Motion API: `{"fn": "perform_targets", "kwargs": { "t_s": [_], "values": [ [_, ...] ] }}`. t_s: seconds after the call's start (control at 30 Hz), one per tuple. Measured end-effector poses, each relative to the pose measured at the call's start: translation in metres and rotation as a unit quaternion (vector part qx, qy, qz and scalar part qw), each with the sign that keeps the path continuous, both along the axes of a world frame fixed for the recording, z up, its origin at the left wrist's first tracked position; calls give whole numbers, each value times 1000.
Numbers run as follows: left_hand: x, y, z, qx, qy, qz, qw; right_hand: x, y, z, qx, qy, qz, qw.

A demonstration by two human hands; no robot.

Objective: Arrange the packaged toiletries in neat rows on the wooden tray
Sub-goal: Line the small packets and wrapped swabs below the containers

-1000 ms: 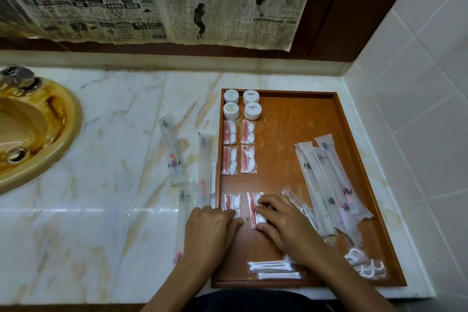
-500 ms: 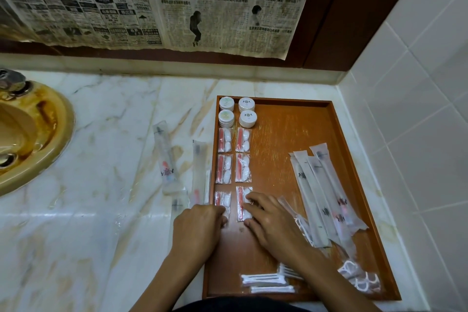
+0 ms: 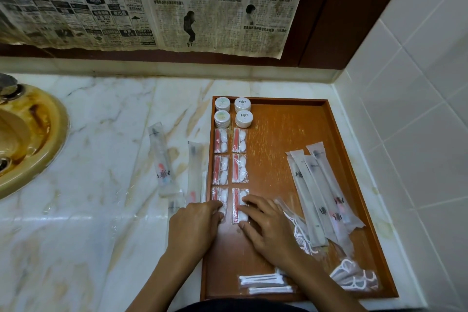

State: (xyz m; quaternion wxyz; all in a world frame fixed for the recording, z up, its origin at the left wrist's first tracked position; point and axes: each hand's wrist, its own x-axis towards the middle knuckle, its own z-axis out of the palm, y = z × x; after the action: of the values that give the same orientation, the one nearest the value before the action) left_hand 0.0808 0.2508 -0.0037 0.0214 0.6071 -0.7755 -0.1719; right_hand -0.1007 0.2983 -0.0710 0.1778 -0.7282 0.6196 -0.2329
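The wooden tray (image 3: 278,134) lies on the marble counter at the right. At its far left stand four round white jars (image 3: 233,111), with small clear packets of red sticks and cotton (image 3: 230,154) below them in two columns. My left hand (image 3: 195,223) rests with its fingertips on the nearest left packet (image 3: 218,196). My right hand (image 3: 268,225) presses the nearest right packet (image 3: 238,204) between fingers and thumb. Long frosted sachets (image 3: 319,192) lie slanted on the tray's right side. Cotton-swab packs (image 3: 263,282) and floss-pick packs (image 3: 354,276) sit near the front edge.
Long clear sachets (image 3: 162,159) lie on the counter (image 3: 101,197) left of the tray. A yellowed sink basin (image 3: 27,139) is at the far left. Newspaper (image 3: 152,0) covers the back wall, and a white tiled wall (image 3: 417,109) runs close along the tray's right.
My view has tilted and shifted a little. Both hands stay on the two nearest packets, nudging them slightly; nothing was picked up or let go.
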Motion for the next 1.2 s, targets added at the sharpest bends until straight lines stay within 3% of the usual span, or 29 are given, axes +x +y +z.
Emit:
{"fn": "perform_targets", "kwargs": {
  "t_s": [1.2],
  "values": [
    [4,3,-10,-46,44,0,998,3,0,-4,-34,-16,-20,999]
  ]
}}
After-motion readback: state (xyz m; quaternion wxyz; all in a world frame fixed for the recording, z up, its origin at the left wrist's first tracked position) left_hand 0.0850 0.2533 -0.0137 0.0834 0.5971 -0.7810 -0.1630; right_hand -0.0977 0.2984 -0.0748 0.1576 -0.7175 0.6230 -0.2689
